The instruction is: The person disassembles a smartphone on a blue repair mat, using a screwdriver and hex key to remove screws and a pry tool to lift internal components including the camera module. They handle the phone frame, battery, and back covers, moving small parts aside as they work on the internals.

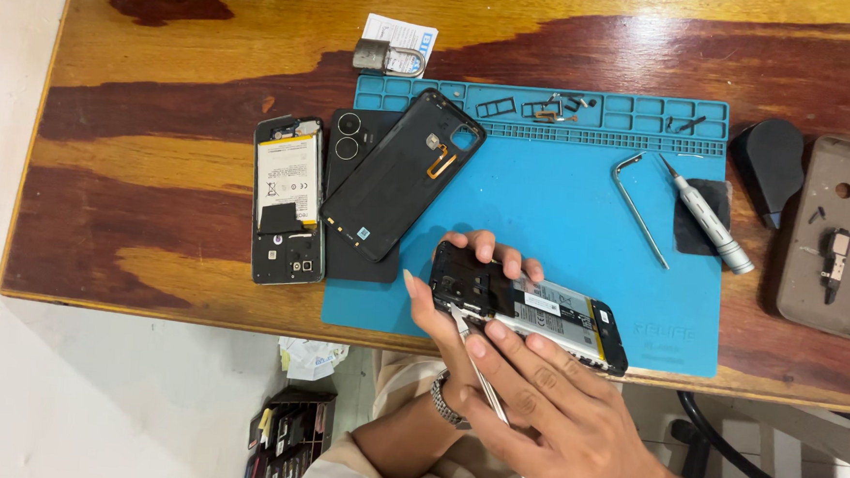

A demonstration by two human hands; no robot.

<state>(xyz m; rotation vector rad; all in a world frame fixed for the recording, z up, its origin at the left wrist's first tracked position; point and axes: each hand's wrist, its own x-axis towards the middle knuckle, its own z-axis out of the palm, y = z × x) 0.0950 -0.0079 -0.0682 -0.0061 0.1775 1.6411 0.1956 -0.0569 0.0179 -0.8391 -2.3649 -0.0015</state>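
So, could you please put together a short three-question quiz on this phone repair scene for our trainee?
1. True or false: the opened phone in the left hand lies flat on the blue mat.
2. Which tool does the right hand hold? A) the screwdriver B) the tweezers C) the padlock
3. Fill in: the loose black back cover leans across another phone at the mat's ___ edge.

Key
1. False: it is held up near the mat's front edge.
2. B: the tweezers point at the phone's camera end; the screwdriver and padlock lie untouched.
3. Left.
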